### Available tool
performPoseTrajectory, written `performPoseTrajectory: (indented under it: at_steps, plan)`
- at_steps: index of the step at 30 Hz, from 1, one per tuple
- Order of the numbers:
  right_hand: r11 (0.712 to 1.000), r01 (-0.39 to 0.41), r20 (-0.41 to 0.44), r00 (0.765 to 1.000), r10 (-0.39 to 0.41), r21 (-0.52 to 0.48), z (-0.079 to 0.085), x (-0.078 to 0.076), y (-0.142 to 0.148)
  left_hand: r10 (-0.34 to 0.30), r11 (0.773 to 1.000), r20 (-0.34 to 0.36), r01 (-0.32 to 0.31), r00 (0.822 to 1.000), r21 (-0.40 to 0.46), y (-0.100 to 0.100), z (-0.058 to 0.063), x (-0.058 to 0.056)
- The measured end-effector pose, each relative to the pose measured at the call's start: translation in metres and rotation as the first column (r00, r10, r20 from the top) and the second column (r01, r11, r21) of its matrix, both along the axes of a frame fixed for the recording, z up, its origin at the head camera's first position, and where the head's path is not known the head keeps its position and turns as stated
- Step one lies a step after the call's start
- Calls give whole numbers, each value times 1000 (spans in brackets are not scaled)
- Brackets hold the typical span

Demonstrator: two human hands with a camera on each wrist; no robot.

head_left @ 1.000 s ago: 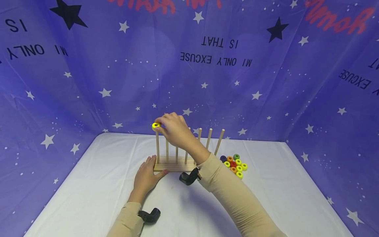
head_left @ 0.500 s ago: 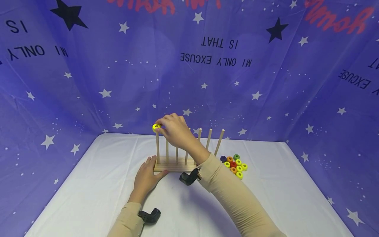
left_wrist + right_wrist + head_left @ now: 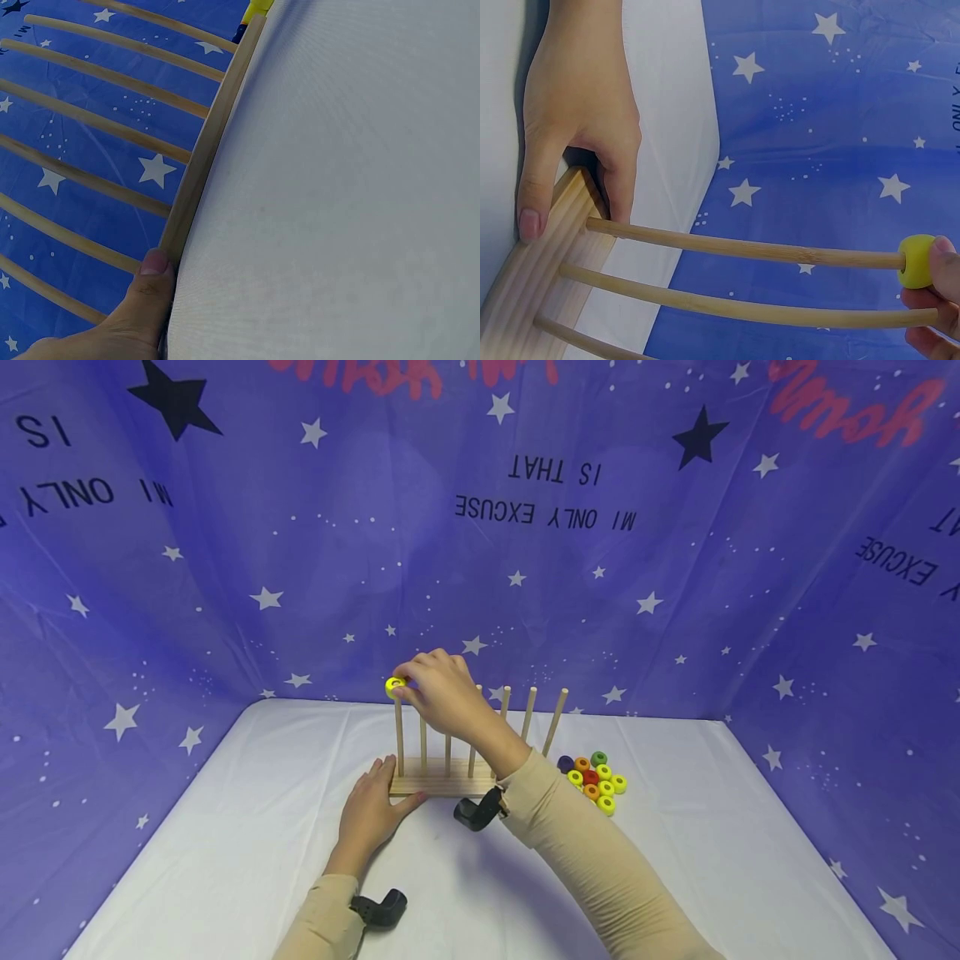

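Note:
A wooden peg rack (image 3: 431, 786) with several upright pegs stands on the white table. My left hand (image 3: 369, 810) grips the left end of its base, the thumb along the front edge and the fingers at the back, as the right wrist view also shows. With thumb and fingertips, my right hand (image 3: 442, 693) pinches a yellow bead (image 3: 915, 261) at the top of the leftmost peg (image 3: 780, 250). The peg's tip is inside the bead's hole. My right hand and forearm hide parts of the middle pegs and the right side of the base in the head view.
Right of the rack lies a cluster of loose beads: several yellow ones (image 3: 606, 805), a red (image 3: 591, 777), two orange (image 3: 582, 762), a green (image 3: 598, 757) and a dark blue one (image 3: 566, 762). A blue star-patterned cloth (image 3: 480, 568) walls the table's back and sides.
My right hand and the yellow bead have come down slightly onto the tip of the leftmost peg. My left hand keeps its place on the base.

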State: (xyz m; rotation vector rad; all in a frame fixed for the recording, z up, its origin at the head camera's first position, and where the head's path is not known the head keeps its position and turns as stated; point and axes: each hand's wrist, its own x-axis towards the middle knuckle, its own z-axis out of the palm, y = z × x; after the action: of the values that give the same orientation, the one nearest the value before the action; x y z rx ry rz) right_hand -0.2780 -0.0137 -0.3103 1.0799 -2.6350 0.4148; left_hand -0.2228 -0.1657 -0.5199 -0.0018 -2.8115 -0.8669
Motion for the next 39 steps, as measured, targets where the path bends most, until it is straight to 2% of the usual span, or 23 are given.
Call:
performPoseTrajectory:
  at_steps: [11,29,39]
  plan:
    - [1000,-7,-16,1000,7,-8,0,0,1,1,1000,23,-1,1000,2,0,2,0]
    - [999,1,-51,999,-3,-40,-2,0,1,-3,1000,21,3,1000,8,0,0,1]
    - [999,25,-59,998,-27,-22,-2,-1,1,3,1000,-13,-3,1000,4,0,-2,1]
